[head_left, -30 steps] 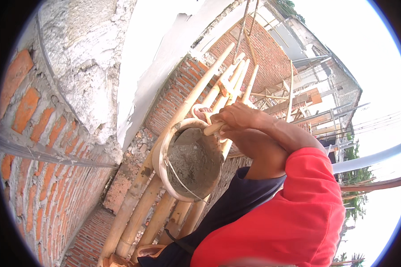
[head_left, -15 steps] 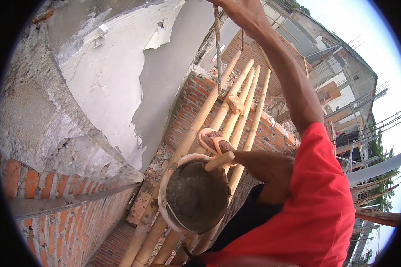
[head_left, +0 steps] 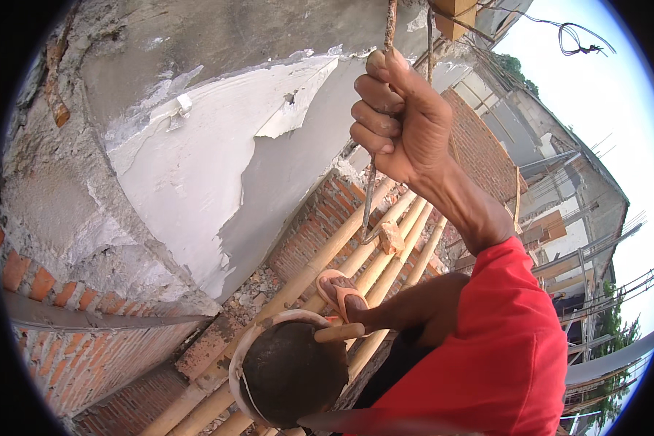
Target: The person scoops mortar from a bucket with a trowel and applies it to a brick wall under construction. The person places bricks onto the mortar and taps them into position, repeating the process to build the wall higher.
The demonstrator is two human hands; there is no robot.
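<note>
My right hand [head_left: 397,123] is closed around a rusty metal rod [head_left: 370,190] that hangs down to a bent end above the bamboo poles. Below, a pale bucket [head_left: 291,372] holds dark grey mortar, with a wooden tool handle [head_left: 339,333] lying across its rim; no hand is on either. My foot [head_left: 341,294] in an orange sandal rests on the poles [head_left: 370,211] beside the bucket. My left hand is out of sight.
A brick wall [head_left: 80,349] and peeling white plaster [head_left: 182,182] stand at the left. A brick piece [head_left: 391,237] lies on the poles. At top are a wood block [head_left: 454,16] and loose wire [head_left: 581,38]. Scaffolding and buildings [head_left: 559,218] stand at the right.
My right hand let go of the wooden handle in the bucket, rose up and forward, and took hold of the hanging rod. The view has shifted upward, so the bucket sits lower.
</note>
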